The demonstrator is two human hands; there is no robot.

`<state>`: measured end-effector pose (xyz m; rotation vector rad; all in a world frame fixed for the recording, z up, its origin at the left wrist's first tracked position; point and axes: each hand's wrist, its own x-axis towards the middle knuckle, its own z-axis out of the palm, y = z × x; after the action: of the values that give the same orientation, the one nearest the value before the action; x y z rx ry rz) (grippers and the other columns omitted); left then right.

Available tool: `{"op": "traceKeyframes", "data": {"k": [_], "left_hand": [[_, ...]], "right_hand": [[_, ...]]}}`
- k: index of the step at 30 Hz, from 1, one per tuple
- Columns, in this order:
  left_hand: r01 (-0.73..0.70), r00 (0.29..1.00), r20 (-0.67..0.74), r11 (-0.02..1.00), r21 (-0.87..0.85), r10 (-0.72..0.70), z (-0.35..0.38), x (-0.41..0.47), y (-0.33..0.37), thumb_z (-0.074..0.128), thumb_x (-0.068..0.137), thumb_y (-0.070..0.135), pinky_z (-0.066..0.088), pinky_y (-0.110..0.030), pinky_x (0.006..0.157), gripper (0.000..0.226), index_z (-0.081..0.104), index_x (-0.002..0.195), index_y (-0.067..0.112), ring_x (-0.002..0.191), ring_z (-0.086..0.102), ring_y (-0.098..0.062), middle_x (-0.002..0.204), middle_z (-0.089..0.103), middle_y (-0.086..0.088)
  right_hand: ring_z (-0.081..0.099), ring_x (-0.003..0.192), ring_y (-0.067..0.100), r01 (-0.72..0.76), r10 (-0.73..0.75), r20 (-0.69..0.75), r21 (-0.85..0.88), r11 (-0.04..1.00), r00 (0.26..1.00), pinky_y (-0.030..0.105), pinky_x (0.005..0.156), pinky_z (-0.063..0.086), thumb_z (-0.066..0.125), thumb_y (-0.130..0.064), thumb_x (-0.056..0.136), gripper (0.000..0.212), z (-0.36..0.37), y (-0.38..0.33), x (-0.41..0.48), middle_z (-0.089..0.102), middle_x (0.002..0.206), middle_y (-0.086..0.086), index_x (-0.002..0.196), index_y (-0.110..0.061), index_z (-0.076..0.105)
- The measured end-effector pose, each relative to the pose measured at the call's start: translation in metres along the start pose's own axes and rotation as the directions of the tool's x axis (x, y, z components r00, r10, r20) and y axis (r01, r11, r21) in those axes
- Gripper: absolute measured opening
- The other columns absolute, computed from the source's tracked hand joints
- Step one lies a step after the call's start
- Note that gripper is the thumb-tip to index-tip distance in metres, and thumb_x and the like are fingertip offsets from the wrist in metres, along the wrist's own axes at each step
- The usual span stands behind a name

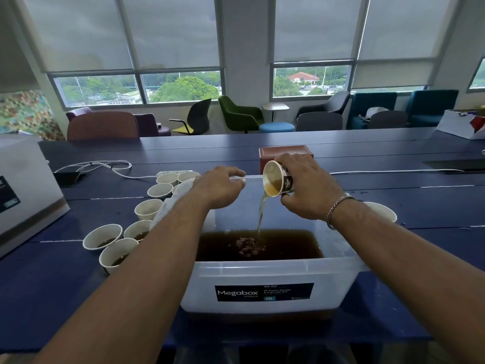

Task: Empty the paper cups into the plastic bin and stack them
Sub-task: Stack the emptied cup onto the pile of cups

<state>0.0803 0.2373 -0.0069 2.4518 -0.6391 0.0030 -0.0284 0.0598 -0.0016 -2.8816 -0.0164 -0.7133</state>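
Paper cup [278, 181]: tapered, axis sideways, mouth toward eight o'clock.
Right hand [307, 189]: my fingers wrap it.
Left hand [220, 187]: curled, grip unclear.

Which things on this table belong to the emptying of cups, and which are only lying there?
Job: cup being poured, right hand holding it, plastic bin, cups waiting at the left, cup right of the bin.
Lying about: power strip, white cable, brown box, grey machine.

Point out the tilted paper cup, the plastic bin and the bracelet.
tilted paper cup [273, 173], head view, inner wall
plastic bin [249, 275], head view, front wall above label
bracelet [332, 208], head view, chain over wrist
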Motion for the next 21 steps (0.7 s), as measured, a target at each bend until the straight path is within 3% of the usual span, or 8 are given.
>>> {"op": "traceKeyframes", "data": {"k": [21], "left_hand": [[0.007, 1.000, 0.030, 1.000, -0.012, -0.007, -0.0037, -0.0057, 0.0052, 0.053, 0.098, 0.040, 0.039, -0.052, 0.108, 0.033, 0.060, 0.129, 0.034, 0.125, 0.051, -0.025, 0.142, 0.053, 0.000]], "right_hand": [[0.039, 0.130, 0.031, 0.117, -0.151, -0.178, -0.188, 0.975, 0.972, 0.048, 0.096, 0.047, 0.083, -0.021, 0.066, 0.082, -0.0008, 0.0000, 0.0050, 0.046, 0.140, 0.009, 0.138, -0.020, 0.044]]}}
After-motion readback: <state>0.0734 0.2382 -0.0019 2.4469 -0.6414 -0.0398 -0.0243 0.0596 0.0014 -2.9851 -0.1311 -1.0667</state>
